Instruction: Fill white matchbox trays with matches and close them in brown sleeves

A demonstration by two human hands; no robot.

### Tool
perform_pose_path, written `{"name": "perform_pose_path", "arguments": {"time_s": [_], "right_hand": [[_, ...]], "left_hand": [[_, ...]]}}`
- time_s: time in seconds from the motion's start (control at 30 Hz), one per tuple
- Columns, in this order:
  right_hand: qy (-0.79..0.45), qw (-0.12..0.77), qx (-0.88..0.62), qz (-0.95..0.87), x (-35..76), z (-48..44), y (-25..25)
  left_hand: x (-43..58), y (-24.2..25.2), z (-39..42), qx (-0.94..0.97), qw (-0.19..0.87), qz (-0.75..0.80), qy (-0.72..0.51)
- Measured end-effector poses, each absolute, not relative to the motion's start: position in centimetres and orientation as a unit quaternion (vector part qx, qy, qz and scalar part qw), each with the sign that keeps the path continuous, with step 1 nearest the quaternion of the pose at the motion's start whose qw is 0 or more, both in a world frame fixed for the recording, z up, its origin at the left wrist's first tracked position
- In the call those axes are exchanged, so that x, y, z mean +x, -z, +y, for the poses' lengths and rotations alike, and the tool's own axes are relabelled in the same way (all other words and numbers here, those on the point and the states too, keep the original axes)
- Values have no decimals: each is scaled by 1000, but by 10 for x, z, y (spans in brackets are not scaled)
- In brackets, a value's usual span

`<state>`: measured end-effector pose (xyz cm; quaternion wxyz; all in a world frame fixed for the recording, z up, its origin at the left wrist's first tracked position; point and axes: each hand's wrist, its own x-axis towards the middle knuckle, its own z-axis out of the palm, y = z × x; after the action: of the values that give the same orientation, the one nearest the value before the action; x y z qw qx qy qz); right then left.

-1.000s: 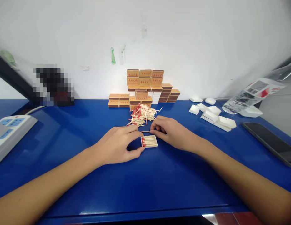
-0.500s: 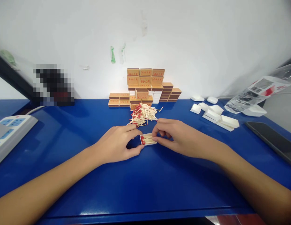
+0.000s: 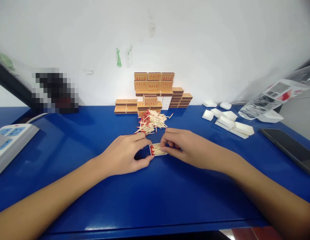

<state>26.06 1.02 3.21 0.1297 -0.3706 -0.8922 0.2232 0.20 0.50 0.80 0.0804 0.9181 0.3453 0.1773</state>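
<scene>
A small white matchbox tray [image 3: 158, 155] lies on the blue table, with red-tipped matches [image 3: 155, 149] lined up in it, heads to the left. My left hand [image 3: 127, 151] grips the tray's left end between thumb and forefinger. At the tray's other end, my right hand [image 3: 179, 145] has its thumb and fingertips pinched on the plain ends of matches; the fingers partly cover that end. Just behind both hands is a loose heap of matches [image 3: 152, 121].
Stacked matchboxes [image 3: 154, 85] stand against the wall behind the heap. Several white empty trays [image 3: 226, 121] lie at the right, near a clear plastic bottle [image 3: 259, 103] and a black phone [image 3: 287, 148]. A white power strip [image 3: 25, 136] is at the left edge.
The right fingertips have shifted very slightly over the tray, and the matches in it look a little flatter. The left hand keeps its hold. The view has moved slightly.
</scene>
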Motion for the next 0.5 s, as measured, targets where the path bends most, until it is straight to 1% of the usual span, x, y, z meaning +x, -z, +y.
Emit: {"name": "perform_pose_path", "arguments": {"time_s": [0.13,0.5], "right_hand": [[-203,149,-365,-896,259,11,-30],[-174,142,-354,-908,258,12,-23]], "left_hand": [[1,-7,4,920,67,334,-194],[2,-6,5,921,69,335,-187]]}}
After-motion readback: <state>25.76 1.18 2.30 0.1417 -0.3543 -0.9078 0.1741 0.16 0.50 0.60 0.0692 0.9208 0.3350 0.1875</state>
